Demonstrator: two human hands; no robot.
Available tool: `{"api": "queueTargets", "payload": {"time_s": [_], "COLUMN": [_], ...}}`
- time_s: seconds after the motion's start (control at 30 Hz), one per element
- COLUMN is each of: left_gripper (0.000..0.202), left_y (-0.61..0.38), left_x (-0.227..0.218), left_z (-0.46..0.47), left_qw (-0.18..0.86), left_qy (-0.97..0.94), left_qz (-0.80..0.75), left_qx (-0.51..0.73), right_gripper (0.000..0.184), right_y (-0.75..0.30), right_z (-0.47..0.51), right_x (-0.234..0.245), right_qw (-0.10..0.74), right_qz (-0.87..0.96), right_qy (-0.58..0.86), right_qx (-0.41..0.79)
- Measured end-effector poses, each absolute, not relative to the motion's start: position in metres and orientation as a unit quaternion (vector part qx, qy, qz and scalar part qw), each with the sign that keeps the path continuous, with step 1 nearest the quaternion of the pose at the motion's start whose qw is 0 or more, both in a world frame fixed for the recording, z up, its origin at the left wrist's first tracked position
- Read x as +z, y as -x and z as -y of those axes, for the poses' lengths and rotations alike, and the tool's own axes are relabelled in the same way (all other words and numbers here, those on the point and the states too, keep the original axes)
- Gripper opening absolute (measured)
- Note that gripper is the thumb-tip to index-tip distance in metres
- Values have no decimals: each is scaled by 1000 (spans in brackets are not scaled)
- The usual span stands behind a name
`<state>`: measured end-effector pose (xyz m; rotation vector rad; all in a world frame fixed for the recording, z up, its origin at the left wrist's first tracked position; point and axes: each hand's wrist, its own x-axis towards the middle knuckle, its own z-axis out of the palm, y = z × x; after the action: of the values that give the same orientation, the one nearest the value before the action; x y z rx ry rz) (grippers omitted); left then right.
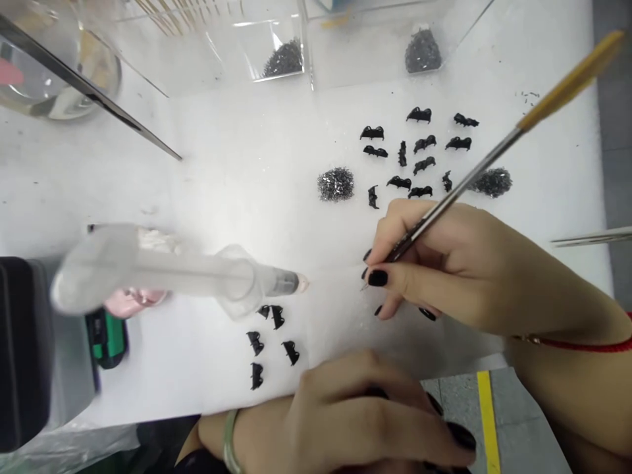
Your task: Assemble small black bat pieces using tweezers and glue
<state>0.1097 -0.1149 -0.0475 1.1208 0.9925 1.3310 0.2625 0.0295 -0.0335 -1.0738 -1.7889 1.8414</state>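
Observation:
My right hand (434,270) is closed in a pen grip round a slim pen-like tool (474,168) with a dark metal shaft and a yellow upper end. Its fine tip points down at the white work surface (222,184). At the front edge my left hand (365,415) is bent, fingers curled together; whatever they hold, if anything, is hidden. Several small black curved parts (419,114) lie beyond my right hand, by two heaps of tiny metal pins (336,184). More black parts (290,353) lie left of my hands, near a blurred translucent syringe (197,273).
Clear compartments (281,76) at the back hold more metal pins. A glass bowl (99,72) stands back left, with a long metal rod (99,95) in front. At left are a green-and-black object (108,339) and a dark box (22,355). Pointed metal tips (592,237) enter from the right.

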Motion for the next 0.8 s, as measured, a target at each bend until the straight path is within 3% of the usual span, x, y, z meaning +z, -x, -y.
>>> {"api": "queueTargets", "payload": {"time_s": [0.33, 0.67, 0.8], "left_gripper": [37, 44, 44], "left_y": [-82, -79, -78], "left_x": [-53, -55, -58], "left_z": [91, 93, 104], "left_qw": [574, 580, 620], "left_qy": [-585, -588, -497], "left_qz": [-302, -317, -344], "left_qx": [487, 466, 501], "right_gripper": [23, 17, 15], "right_y": [-262, -259, -268], "right_z": [-30, -33, -36], "right_x": [-35, -34, -26], "right_qw": [201, 198, 231], "right_qz": [643, 609, 590], "right_qy": [380, 376, 341], "right_qx": [634, 670, 695]}}
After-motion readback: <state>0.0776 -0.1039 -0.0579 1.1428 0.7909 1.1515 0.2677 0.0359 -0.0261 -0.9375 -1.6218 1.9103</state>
